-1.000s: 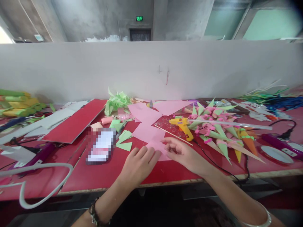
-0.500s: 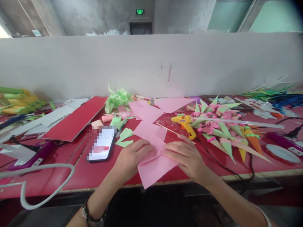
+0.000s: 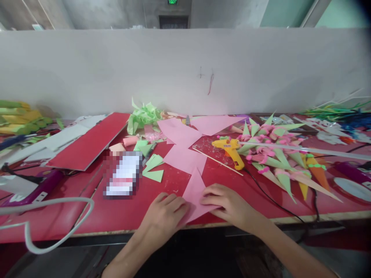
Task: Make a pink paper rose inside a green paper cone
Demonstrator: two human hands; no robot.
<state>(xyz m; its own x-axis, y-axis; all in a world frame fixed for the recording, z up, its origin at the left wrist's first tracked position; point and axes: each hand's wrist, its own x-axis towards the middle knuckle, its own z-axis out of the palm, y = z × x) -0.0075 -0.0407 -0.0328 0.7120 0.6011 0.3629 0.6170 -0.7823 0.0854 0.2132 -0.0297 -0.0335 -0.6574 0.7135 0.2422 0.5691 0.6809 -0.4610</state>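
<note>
The left hand [image 3: 164, 216] and right hand [image 3: 230, 202] rest bent fingers on opposite sides of a folded pink paper [image 3: 194, 189] near the table's [image 3: 121, 216] front edge; whether they pinch it, I cannot tell. A yellow glue gun [image 3: 228, 148] lies beyond.

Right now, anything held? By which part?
Pink paper, folded to a point: left hand at its lower left edge, right hand at its right side. Whether pinched or just pressed down, can't tell.

Two hands [image 3: 165, 213], one phone [image 3: 124, 173], one glue gun [image 3: 231, 149]
</note>
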